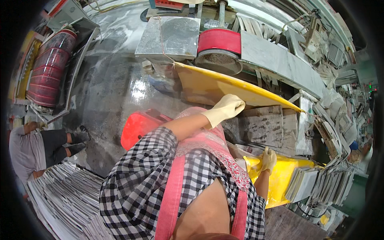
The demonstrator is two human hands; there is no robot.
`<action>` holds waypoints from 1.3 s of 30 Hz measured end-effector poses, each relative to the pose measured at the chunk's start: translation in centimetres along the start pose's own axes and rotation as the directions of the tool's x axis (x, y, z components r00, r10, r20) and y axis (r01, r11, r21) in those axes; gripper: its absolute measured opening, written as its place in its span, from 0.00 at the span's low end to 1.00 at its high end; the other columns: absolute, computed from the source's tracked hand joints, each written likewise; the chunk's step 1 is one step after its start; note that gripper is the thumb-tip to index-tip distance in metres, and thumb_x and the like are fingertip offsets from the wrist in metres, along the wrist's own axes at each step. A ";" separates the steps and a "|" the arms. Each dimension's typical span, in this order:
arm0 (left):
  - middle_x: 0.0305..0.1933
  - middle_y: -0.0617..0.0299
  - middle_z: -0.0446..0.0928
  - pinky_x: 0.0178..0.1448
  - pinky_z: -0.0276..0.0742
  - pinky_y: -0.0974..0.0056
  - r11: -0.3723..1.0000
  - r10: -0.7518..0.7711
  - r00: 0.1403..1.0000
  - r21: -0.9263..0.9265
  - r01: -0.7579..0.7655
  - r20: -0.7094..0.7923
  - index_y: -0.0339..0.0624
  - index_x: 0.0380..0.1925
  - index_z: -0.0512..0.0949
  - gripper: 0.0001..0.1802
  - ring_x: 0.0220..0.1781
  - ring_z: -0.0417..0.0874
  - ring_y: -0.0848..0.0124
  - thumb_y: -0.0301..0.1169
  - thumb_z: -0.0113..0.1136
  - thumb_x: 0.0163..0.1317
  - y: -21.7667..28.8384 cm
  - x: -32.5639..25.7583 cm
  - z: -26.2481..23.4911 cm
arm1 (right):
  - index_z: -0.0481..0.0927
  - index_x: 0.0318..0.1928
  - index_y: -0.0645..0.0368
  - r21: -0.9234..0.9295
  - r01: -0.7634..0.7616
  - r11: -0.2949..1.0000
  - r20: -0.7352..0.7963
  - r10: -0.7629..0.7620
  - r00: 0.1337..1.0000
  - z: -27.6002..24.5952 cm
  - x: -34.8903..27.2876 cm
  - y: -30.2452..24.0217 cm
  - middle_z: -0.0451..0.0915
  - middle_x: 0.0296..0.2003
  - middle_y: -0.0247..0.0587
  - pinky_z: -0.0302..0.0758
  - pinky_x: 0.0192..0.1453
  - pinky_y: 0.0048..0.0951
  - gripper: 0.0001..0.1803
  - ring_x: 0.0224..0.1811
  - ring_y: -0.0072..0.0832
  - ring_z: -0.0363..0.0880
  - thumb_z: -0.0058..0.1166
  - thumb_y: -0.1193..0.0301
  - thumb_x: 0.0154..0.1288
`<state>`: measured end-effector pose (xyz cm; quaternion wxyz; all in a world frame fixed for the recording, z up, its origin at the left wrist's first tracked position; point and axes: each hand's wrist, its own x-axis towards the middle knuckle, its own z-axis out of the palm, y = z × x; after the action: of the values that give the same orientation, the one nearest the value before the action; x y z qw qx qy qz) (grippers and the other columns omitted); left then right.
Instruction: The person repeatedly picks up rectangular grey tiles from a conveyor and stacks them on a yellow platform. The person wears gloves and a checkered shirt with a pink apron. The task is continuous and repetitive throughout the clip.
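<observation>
Left grip point(227, 108), in a pale rubber glove, rests with fingers curled loosely together on the yellow board point(224, 89); it presses on the board's near edge rather than clamping it. Just below that grip lies a stack of grey slabs point(260, 128), and beyond it, past the board's far edge, stands a red drum point(219, 41) with a metal plate point(168, 37) beside it. Right grip point(269, 159), gloved the same way, lies on the top edge of a yellow bin point(280, 176), fingers folded over the rim; whether it truly clamps the rim, I cannot tell. Right of that grip, thin tiles point(316, 184) stand on edge in a row. Between the two grips runs the person's checked sleeve and pink apron point(200, 144). Well to the left of the left grip sits a red stool point(140, 126) on the wet floor point(116, 88), and farther left another person point(36, 148) crouches by a heap of tiles point(64, 196).
</observation>
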<state>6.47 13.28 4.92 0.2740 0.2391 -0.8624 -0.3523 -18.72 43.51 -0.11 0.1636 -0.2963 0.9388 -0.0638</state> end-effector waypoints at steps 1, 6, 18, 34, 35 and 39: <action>0.38 0.51 0.86 0.49 0.81 0.50 0.999 -0.032 0.999 -0.001 0.032 0.026 0.40 0.36 0.87 0.11 0.42 0.86 0.51 0.35 0.60 0.65 0.0 0.0 0.0 | 0.85 0.37 0.65 -0.002 -0.006 1.000 0.013 0.006 1.000 0.0 -0.1 -0.1 0.85 0.40 0.59 0.77 0.51 0.50 0.30 0.46 0.59 0.82 0.46 0.48 0.74; 0.38 0.51 0.86 0.49 0.81 0.50 1.000 -0.010 1.000 -0.009 0.010 0.005 0.40 0.35 0.87 0.11 0.43 0.86 0.51 0.35 0.60 0.66 -0.1 0.1 0.2 | 0.84 0.36 0.65 0.008 0.022 1.000 0.007 -0.022 1.000 -0.6 -1.0 -0.8 0.83 0.38 0.62 0.75 0.46 0.51 0.30 0.43 0.60 0.81 0.46 0.48 0.75; 0.39 0.52 0.86 0.51 0.79 0.51 0.999 -0.004 1.000 -0.053 0.004 0.009 0.40 0.35 0.87 0.12 0.45 0.85 0.51 0.36 0.59 0.67 0.1 0.3 0.3 | 0.85 0.35 0.66 0.024 0.017 1.000 -0.102 -0.015 0.995 -0.2 -2.2 -1.2 0.86 0.30 0.52 0.76 0.41 0.43 0.28 0.35 0.49 0.85 0.51 0.51 0.75; 0.39 0.50 0.85 0.48 0.80 0.50 0.999 -0.054 0.997 -0.004 0.054 0.047 0.42 0.38 0.87 0.11 0.43 0.85 0.49 0.35 0.60 0.66 0.4 1.1 -0.4 | 0.82 0.32 0.64 0.017 0.000 1.000 -0.077 0.002 0.997 -0.8 -3.5 -1.3 0.81 0.32 0.59 0.74 0.42 0.50 0.27 0.37 0.60 0.79 0.50 0.51 0.74; 0.39 0.50 0.85 0.48 0.80 0.50 0.999 -0.046 0.999 -0.027 0.047 0.024 0.42 0.38 0.87 0.11 0.43 0.85 0.49 0.35 0.60 0.66 0.5 1.1 -0.3 | 0.82 0.32 0.64 0.028 0.000 1.000 -0.080 0.003 0.997 -0.8 -3.6 -1.3 0.81 0.32 0.59 0.74 0.42 0.51 0.27 0.37 0.60 0.79 0.50 0.51 0.74; 0.38 0.51 0.85 0.50 0.80 0.51 0.998 -0.043 0.999 -0.046 0.043 -0.011 0.41 0.38 0.87 0.11 0.44 0.85 0.50 0.36 0.60 0.66 0.5 1.3 -0.2 | 0.82 0.31 0.64 -0.009 0.032 0.999 -0.110 -0.033 0.993 -0.8 -3.9 -1.3 0.82 0.33 0.59 0.74 0.42 0.51 0.27 0.37 0.60 0.80 0.50 0.51 0.74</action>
<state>5.53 12.77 5.77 0.2769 0.2534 -0.8470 -0.3764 -15.25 44.72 2.00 0.1096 -0.3081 0.9417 -0.0792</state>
